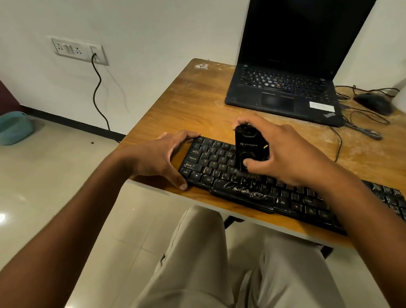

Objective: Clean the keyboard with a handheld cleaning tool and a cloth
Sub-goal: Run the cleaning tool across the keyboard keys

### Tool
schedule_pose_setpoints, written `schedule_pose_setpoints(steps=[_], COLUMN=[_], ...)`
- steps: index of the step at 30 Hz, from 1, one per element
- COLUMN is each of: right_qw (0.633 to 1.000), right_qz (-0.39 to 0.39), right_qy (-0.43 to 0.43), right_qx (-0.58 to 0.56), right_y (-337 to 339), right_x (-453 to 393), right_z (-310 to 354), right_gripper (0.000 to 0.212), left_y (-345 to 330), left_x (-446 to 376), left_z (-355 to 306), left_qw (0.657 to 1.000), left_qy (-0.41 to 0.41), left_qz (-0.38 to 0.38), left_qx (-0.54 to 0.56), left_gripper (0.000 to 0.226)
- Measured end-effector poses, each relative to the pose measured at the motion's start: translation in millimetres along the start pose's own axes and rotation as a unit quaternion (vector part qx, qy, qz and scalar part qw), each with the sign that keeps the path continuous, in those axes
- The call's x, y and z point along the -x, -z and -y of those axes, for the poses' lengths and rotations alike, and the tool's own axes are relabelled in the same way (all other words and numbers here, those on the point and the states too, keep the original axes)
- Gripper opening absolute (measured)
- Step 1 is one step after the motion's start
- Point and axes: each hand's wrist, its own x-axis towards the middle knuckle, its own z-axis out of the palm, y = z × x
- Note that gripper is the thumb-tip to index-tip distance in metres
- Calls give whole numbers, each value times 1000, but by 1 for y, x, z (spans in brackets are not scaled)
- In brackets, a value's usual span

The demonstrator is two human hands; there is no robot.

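A black keyboard (212, 160) lies along the near edge of the wooden table (194, 106), slanting down to the right. My left hand (159, 157) grips its left end, fingers over the far corner and thumb at the near corner. My right hand (278, 151) holds a black handheld cleaning tool (247, 148) upright, its lower end standing on the keys in the left-middle of the keyboard. My right forearm covers part of the keyboard's right half. I see no cloth.
An open black laptop (286, 85) stands at the back of the table. A black mouse (374, 103) and loose cables (361, 128) lie to its right. A wall socket (79, 50) with a cord and a teal basket (8, 127) on the floor are to the left.
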Motion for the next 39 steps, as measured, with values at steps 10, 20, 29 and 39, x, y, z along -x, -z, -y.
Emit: schedule_pose_setpoints(steps=[10, 20, 29, 39], right_qw=[998, 999, 992, 991], right_qz=[-16, -8, -37, -42], right_qy=[41, 51, 85, 79], right_qx=[-42, 0, -89, -99], right_y=[-26, -12, -56, -38], right_x=[-17, -34, -35, -42], right_z=[14, 35, 31, 39], right_gripper=[65, 65, 61, 63], left_y=[0, 0, -1, -2], left_x=[2, 3, 10, 7], left_z=[-2, -3, -11, -6], left_qw=[1000, 1000, 999, 999], left_qy=[2, -15, -21, -26], left_qz=[-7, -2, -7, -7], left_qx=[-8, -21, -36, -29], left_gripper=[125, 121, 107, 112])
